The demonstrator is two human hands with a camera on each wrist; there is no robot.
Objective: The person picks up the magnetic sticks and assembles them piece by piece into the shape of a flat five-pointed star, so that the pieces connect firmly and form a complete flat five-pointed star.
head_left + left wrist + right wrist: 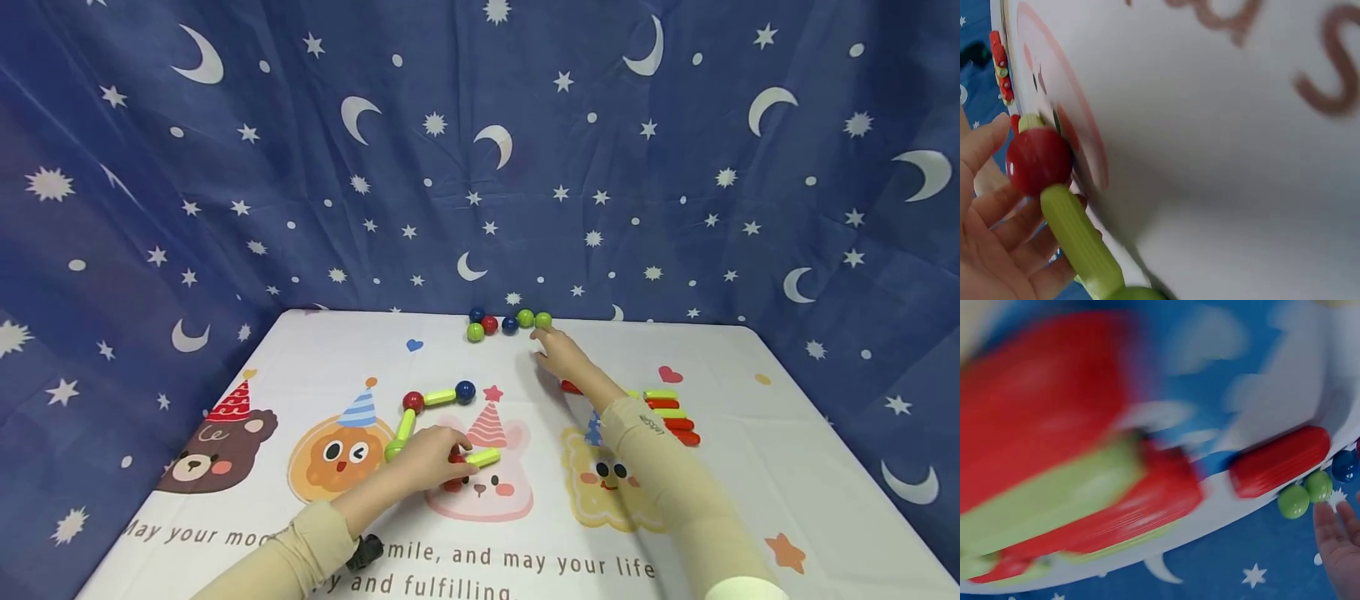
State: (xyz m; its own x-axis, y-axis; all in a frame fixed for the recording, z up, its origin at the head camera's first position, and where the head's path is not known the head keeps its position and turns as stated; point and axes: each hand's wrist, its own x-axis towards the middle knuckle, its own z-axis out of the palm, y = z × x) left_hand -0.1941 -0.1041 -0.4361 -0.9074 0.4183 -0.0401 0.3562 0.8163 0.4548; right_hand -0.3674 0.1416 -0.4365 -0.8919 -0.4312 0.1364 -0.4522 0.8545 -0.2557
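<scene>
My left hand [431, 458] holds a red ball [1038, 159] of a toy ball-and-stick chain. From this ball a short yellow-green stick [483, 457] points right; another yellow-green stick [1082, 240] leads back to a green ball [393, 450]. Beyond it the chain bends through a second red ball [413, 402] and ends in a dark blue ball [465, 392]. My right hand [562, 354] reaches toward the back edge, its fingers just short of a green ball [543, 319]. Nothing shows in its grasp.
Several loose balls, among them a red one [490, 325] and a blue one [510, 326], sit along the table's back edge. Red sticks [681, 424] and yellow-green sticks [661, 394] lie at the right, partly behind my right forearm. A starry blue curtain [420, 217] hangs behind.
</scene>
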